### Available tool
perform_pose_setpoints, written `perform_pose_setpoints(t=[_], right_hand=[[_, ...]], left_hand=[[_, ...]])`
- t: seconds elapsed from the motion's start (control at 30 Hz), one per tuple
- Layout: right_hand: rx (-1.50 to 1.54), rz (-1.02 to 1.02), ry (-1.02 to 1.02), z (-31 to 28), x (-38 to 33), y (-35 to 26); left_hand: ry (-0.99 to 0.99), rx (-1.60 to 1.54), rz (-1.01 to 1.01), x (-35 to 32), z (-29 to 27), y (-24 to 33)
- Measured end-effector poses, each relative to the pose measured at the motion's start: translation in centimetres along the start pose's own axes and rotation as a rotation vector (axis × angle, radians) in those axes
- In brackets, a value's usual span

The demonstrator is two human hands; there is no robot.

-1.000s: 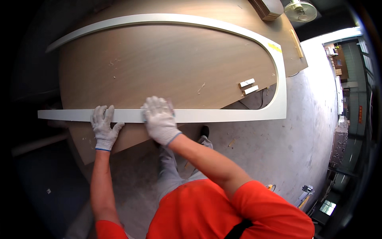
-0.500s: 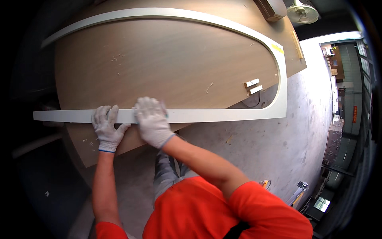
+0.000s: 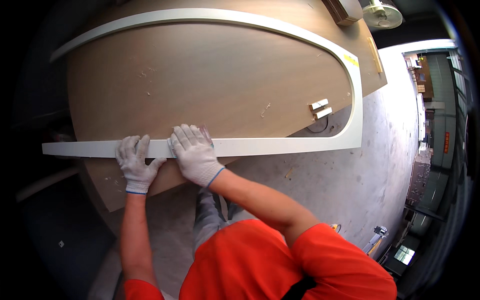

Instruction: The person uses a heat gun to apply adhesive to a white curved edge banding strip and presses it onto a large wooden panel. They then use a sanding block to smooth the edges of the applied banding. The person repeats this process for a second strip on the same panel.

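Note:
A large white arched frame (image 3: 270,145) lies on a brown board, its straight bar running along the near side. My left hand (image 3: 136,162), in a white knit glove with a blue cuff, grips that bar, fingers over its top and thumb spread to the right. Just to the right, my gloved right hand (image 3: 197,155) presses a thin flat pad (image 3: 205,134) onto the same bar. Only a pinkish edge of the pad shows beside the fingers; the palm hides the rest, so its exact kind is unclear.
The brown board (image 3: 210,85) carries wood shavings and two small white-topped blocks (image 3: 320,107) inside the frame's rounded end. Dark brown boards (image 3: 344,12) and a fan (image 3: 382,16) are at the far right. Grey concrete floor (image 3: 310,185) shows beyond the board's near edge.
My right hand, blurred before, now shows sharply, at nearly the same place on the bar. The pad's edge stands out more clearly beside its fingers. My left hand stays on the bar.

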State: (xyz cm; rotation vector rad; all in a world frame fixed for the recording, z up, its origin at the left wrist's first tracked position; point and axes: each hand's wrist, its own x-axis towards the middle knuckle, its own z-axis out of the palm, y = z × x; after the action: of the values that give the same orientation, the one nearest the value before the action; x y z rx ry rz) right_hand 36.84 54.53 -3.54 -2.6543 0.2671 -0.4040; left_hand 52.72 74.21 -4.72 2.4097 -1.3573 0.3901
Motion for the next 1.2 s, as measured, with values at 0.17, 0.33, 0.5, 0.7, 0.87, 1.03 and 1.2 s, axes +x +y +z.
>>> perform_pose_setpoints(t=[0.17,0.33,0.5,0.7,0.87,1.03,1.2], right_hand=[[-0.162,-0.101,-0.156,-12.3,-9.1,13.7],[-0.135,-0.003,-0.014,-7.0,-6.5,8.8],[0.018,-0.025,0.013,2.2,1.6,-2.1],[-0.3,-0.054,-0.16,-9.8,-8.8,12.6],[-0.142,-0.002,-0.16,-3.5,-2.4,3.6],[0.001,-0.036,-0.037,14.0,11.1,-14.3],[-0.056,-0.091,-0.129,7.7,8.1,-9.3]], left_hand=[[0.038,0.015,-0.062,-1.0,0.1,0.3],[0.02,0.011,-0.052,-0.3,0.2,0.4],[-0.014,0.027,-0.033,-0.9,0.4,-0.4],[-0.055,0.182,-0.125,-4.5,-3.4,-14.2],[-0.013,0.075,-0.152,-5.4,-4.5,-19.8],[0.029,0.059,-0.099,-3.7,-3.9,-19.3],[0.033,0.049,-0.126,-4.8,-4.1,-20.0]])
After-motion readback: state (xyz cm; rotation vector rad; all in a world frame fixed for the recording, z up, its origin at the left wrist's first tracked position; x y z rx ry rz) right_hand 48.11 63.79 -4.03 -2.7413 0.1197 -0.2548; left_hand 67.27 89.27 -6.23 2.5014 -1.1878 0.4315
